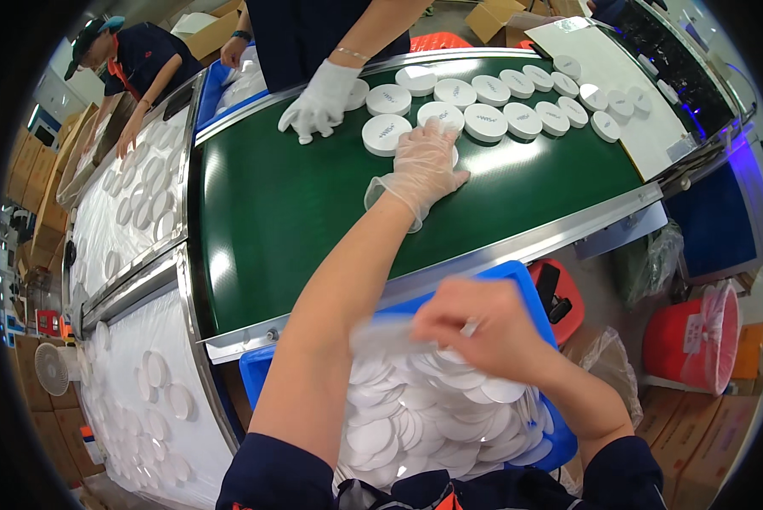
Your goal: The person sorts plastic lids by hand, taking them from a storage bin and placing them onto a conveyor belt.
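From my remote seat, I see pale round discs point(135, 208) scattered on plastic-covered surfaces left of the green conveyor belt point(271, 204). At the belt's far edge, a co-worker's white-gloved hand point(320, 102) sits beside the leftmost discs.

My left hand point(426, 163), in a clear glove, reaches over the belt with fingers laid across white printed discs point(486, 124); whether it grips one, I can't tell. On the near side of the belt, the blue bin point(507, 274) holds a deep heap of white discs point(415, 416). Above it my bare right hand point(483, 327) is blurred, fingers bent together; I can't tell whether they hold anything.

I'd judge the work well short of finished: two rough rows are laid along the belt, while the bin looks full. The belt discs are thick-edged and glossy, printed face up. A few sit on the pale panel point(653, 140) at the belt's right end.
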`<state>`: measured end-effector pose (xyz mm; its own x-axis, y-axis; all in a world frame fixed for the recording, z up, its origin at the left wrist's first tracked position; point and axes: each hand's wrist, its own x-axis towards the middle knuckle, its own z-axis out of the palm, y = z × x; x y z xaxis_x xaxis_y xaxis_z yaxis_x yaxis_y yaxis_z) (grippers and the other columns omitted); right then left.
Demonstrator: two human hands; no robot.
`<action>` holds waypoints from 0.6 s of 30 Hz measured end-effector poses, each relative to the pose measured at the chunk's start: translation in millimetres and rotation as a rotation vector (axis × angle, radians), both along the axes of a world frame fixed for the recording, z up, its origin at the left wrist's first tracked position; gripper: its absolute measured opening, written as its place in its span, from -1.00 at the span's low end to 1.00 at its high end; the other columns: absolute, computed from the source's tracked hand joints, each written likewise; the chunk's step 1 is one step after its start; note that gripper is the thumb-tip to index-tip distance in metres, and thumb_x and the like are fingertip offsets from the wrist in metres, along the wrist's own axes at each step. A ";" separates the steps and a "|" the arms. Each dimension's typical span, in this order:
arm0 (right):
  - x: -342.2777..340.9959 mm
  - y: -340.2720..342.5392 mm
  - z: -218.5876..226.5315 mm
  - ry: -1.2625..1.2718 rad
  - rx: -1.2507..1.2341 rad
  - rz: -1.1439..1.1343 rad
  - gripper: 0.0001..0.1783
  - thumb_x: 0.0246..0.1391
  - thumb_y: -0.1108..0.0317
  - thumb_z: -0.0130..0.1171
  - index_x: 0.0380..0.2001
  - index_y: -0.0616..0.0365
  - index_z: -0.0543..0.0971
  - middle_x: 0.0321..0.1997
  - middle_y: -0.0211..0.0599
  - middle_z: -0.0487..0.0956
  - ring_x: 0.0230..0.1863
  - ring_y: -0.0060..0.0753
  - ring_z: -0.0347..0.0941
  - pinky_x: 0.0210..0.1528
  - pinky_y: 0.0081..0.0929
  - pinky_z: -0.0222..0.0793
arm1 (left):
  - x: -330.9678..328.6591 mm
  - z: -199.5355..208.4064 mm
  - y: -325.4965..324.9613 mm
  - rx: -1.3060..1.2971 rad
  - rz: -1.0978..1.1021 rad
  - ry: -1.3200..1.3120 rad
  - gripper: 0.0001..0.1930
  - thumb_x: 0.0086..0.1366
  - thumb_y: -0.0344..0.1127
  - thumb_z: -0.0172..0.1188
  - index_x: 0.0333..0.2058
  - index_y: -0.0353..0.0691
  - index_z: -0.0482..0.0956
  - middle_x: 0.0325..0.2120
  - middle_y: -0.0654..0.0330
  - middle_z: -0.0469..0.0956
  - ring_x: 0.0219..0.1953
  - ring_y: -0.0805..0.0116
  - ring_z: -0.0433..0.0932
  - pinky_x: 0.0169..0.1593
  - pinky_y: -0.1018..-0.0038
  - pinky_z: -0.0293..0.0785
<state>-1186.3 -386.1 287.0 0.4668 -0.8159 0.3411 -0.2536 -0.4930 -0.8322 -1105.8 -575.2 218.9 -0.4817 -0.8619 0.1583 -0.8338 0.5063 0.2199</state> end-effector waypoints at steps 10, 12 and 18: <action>-4.8 -20.6 -4.5 -0.383 0.380 -0.488 -0.83 0.03 0.46 0.09 -0.59 0.27 0.42 -0.69 -0.50 0.38 -0.67 -0.77 0.24 -0.64 -0.74 0.13 | 68.7 57.1 148.4 1.039 0.416 1.888 -0.43 0.30 0.06 -0.19 -0.04 -0.41 0.30 -0.14 0.02 0.44 -0.12 0.21 0.48 -0.11 0.32 0.48; 8.4 -15.8 -13.9 -0.195 0.282 -0.379 -0.77 -0.03 0.47 0.11 -0.66 0.28 0.34 -0.77 -0.38 0.30 -0.70 -0.66 0.10 -0.67 -0.61 -0.01 | 76.9 51.2 170.2 1.039 0.480 1.904 -0.42 0.32 0.07 -0.27 0.00 -0.40 0.27 -0.07 0.01 0.39 -0.06 0.20 0.45 -0.05 0.30 0.46; 48.6 24.2 2.4 0.418 0.140 -0.038 -0.67 0.03 0.22 0.04 -0.66 0.25 0.47 -0.72 -0.09 0.42 -0.66 -0.02 0.38 -0.60 -0.20 0.24 | 118.7 57.6 232.4 0.495 0.562 1.564 -0.66 0.25 -0.14 -0.02 -0.16 -0.29 0.43 -0.26 0.13 0.48 -0.26 0.36 0.49 -0.21 0.46 0.46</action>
<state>-1137.7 -361.9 289.4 0.5097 -0.8602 0.0146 -0.5985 -0.3667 -0.7123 -987.1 -342.9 276.5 0.2078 -0.9641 -0.1653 0.2658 -0.1069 0.9581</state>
